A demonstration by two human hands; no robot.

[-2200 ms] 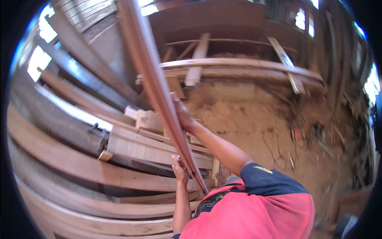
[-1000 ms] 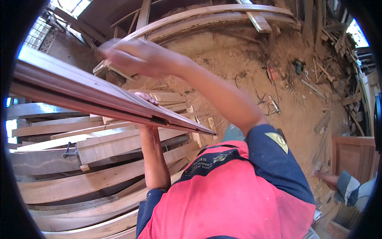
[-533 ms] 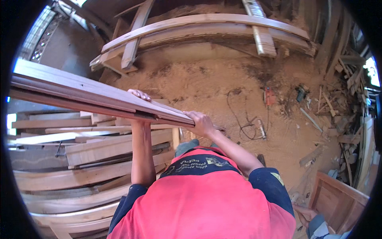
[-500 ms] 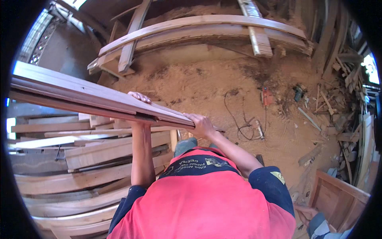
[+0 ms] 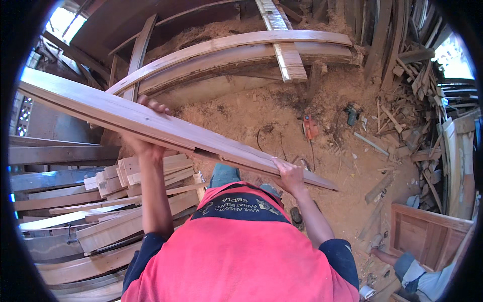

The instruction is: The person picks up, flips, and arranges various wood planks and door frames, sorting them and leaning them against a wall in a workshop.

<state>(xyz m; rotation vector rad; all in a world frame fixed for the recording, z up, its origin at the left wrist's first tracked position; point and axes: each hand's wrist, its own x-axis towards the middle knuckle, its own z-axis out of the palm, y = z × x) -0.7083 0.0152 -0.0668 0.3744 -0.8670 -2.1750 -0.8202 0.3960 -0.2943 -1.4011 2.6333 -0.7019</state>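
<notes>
Plank point(image 5: 181, 132) shifted right, left hand point(image 5: 155, 105) apparently beneath

A: Specify the finish of the long plank point(image 5: 136, 115).
B: Broad face: pale pinkish brown, fine lengthwise grain. Edge: darker reddish brown, striped with dark lines.
A: Specify the shirt point(image 5: 246, 261).
B: Body: plain pinkish red. Sleeves point(image 5: 143, 256): navy. Chest band point(image 5: 226, 213): navy with pale yellowish print.
A: And the trousers point(image 5: 225, 174)?
B: Muted grey-green.
A: Floor point(image 5: 216, 118)?
B: Orange-tan, mottled with dark brown patches.
A: Remaining items?
B: Power tool point(image 5: 310, 130): orange-red. Framed panel point(image 5: 425, 234): reddish brown. Stacked boards point(image 5: 113, 230): tan, varying from pale to brownish.
</notes>
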